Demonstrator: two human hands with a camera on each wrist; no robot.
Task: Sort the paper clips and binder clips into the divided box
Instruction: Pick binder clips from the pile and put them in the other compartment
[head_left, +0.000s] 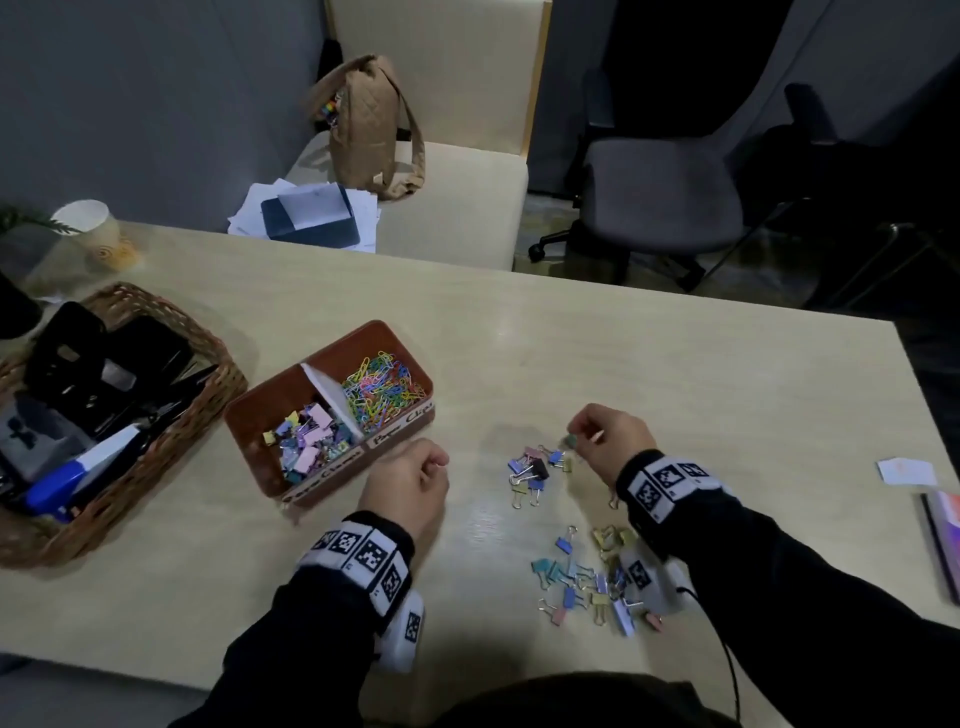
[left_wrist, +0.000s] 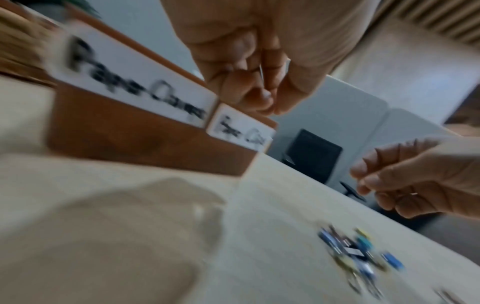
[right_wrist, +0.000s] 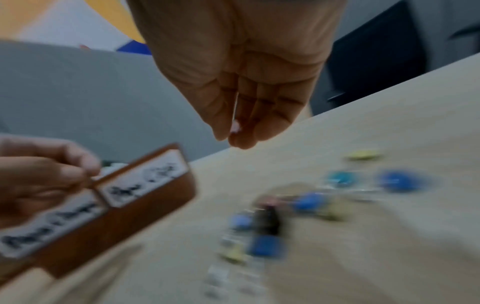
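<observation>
The small greenish binder clip (head_left: 571, 441) is pinched in the fingers of my right hand (head_left: 610, 441), lifted just above the far edge of the upper heap of binder clips (head_left: 535, 473) on the table (head_left: 675, 374). From there the divided box (head_left: 332, 415) lies to my left and a little farther from me, so the carry, as I judge it, runs leftward across the bare table between heap and box. The box sits skewed: its near-left compartment (head_left: 301, 441) holds the binder clips and its far-right compartment (head_left: 382, 387) the coloured paper clips, so the clip must pass over the paper-clip corner or come in along the labelled front wall to reach the right half. I cannot tell how the clip's long axis is turned; it is too small and the wrist views are blurred. My left hand (head_left: 410, 483) is the nearer one to the box, just beside its front corner, fingers curled; the left wrist view hints at a thin wire between them, but I cannot tell whether they grip anything. A second, looser heap of clips (head_left: 592, 577) lies nearer my body, under my right forearm.
</observation>
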